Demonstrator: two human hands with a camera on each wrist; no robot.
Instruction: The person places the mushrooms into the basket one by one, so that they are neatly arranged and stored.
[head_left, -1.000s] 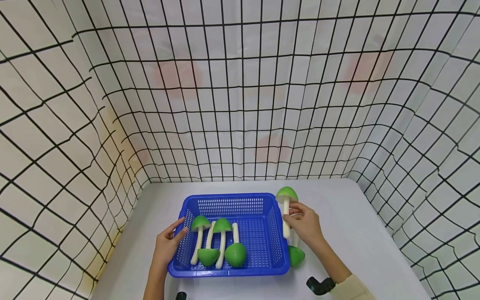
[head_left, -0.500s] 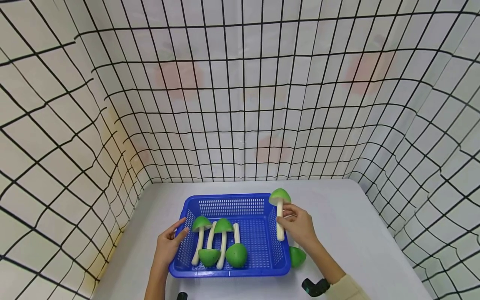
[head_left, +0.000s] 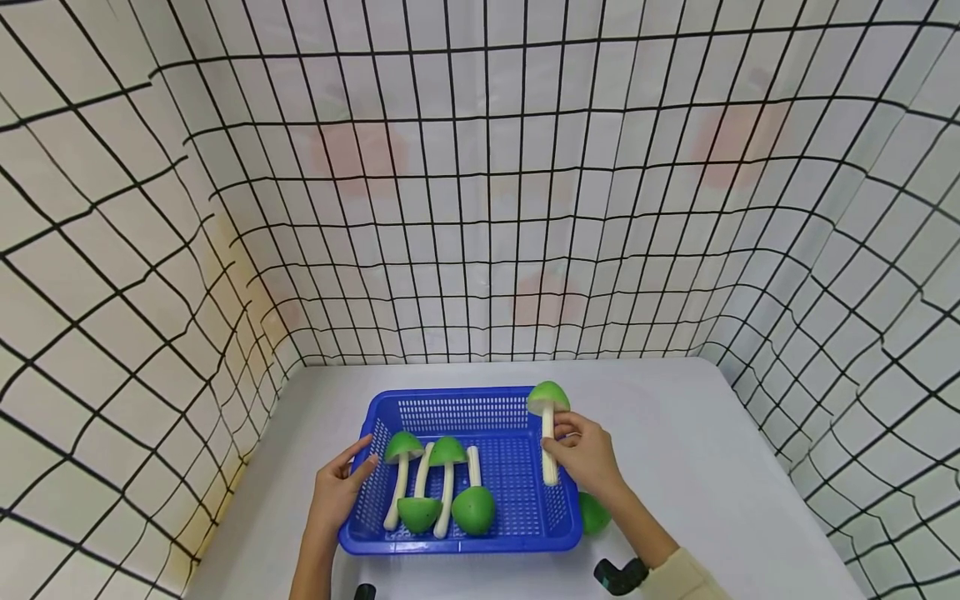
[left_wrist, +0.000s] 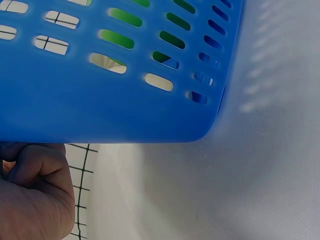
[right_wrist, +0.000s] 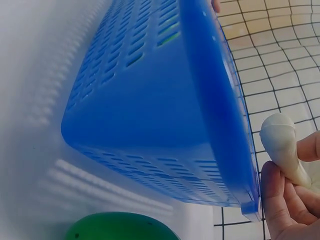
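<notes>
In the head view my right hand (head_left: 585,450) pinches a toy mushroom with a green cap (head_left: 549,397) and a white stem (head_left: 550,446). It is held upright over the right side of a blue basket (head_left: 457,547). The white stem end (right_wrist: 278,132) shows between thumb and fingers in the right wrist view. My left hand (head_left: 335,492) grips the basket's left rim, its fingers partly hidden in the left wrist view. Several green-capped mushrooms (head_left: 473,510) lie side by side in the basket's left half, caps at alternating ends.
Another green mushroom cap (head_left: 594,513) lies on the white table (head_left: 675,417) just right of the basket, partly hidden by the rim and my right arm. A white wall with a black grid (head_left: 480,250) surrounds the table. Black wrist devices (head_left: 621,576) show near the front.
My right hand has carried the mushroom leftward, from beside the basket's right rim to over its right side. My left hand stays on the left rim.
</notes>
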